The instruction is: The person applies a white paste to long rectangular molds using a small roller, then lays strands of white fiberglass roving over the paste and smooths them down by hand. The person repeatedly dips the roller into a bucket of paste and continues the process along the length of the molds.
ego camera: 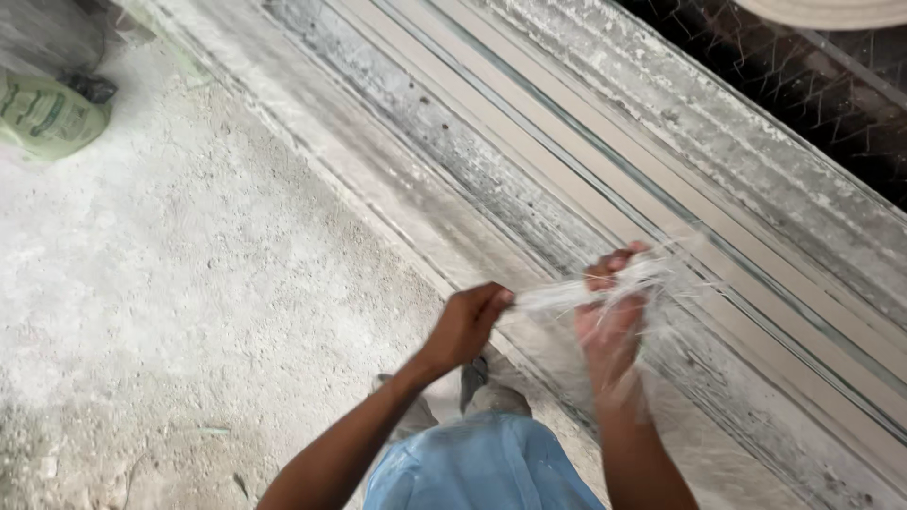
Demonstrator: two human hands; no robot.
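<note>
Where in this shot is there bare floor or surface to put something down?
The widest free patch is the dusty floor between the green sack and the long mould. It is crowded by the person's feet, where the left hand and right hand stretch white fibres. The mould's narrow channels offer little flat room.

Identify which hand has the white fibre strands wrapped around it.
The right hand: the white fibres wrap around its fingers, while the left hand only pinches their end.
</note>
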